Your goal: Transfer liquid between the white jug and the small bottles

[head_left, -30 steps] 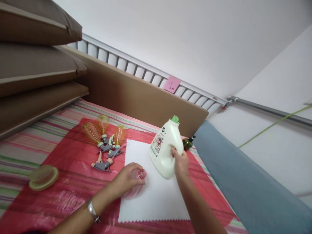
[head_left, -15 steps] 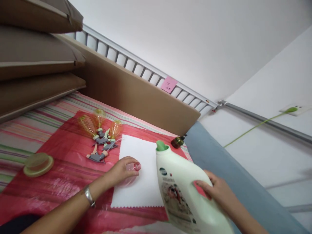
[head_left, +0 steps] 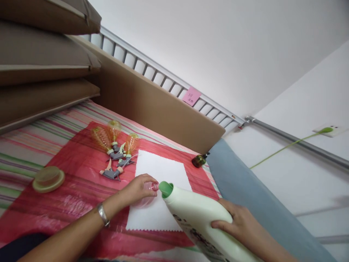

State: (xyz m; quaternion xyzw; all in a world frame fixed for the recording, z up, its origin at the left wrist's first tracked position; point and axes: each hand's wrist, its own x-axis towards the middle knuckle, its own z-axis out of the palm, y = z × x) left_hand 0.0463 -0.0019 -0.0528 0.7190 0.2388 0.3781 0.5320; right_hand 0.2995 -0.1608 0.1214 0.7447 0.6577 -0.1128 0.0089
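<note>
My left hand (head_left: 140, 188) is closed around the neck of a clear pink bottle (head_left: 144, 201), whose open mouth faces right, above a white zigzag-edged sheet (head_left: 163, 167). By its handle, my right hand (head_left: 237, 222) grips a large pale green detergent jug (head_left: 196, 205), tilted to the left. The jug's green spout (head_left: 165, 188) is at the pink bottle's mouth; whether they touch I cannot tell. No flowing liquid is visible. Left of the sheet lies a loose grey spray head (head_left: 111, 173) with a peach trigger and collar, near several yellow spray bottles (head_left: 101, 138).
A round yellowish lid (head_left: 48, 179) rests at the left on the red sheet (head_left: 79, 171), which covers a striped cloth (head_left: 35, 145). A small dark green bottle (head_left: 198, 161) lies at the back right. Behind stands a brown board (head_left: 152, 105); brown cushions (head_left: 49, 54) are stacked at upper left.
My right hand has tipped the jug further left, bringing its spout down to the pink bottle's mouth. My left hand still holds the bottle in nearly the same place. The view shifted slightly.
</note>
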